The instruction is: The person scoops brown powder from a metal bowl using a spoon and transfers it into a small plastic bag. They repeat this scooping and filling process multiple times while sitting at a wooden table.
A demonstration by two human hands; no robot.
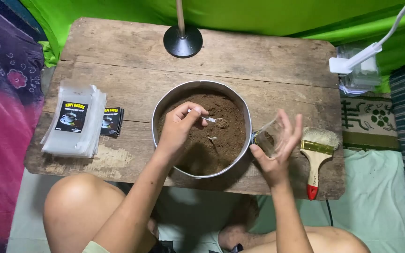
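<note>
A round metal pan [244, 110] full of brown powder [198, 150] sits in the middle of a worn wooden board [132, 56]. My left hand [179, 126] is over the pan, pinching a small metal spoon [211, 120] whose bowl lies on the powder. My right hand [277, 150] is just off the pan's right rim, holding a small clear plastic pouch [266, 138] with some brown powder in it, its mouth turned toward the pan.
A stack of clear pouches with black labels [73, 124] and loose black labels [112, 122] lie at the left. A paintbrush with a wooden handle [317, 157] lies at the right. A black lamp base [183, 41] stands at the far edge. My knees are below the board.
</note>
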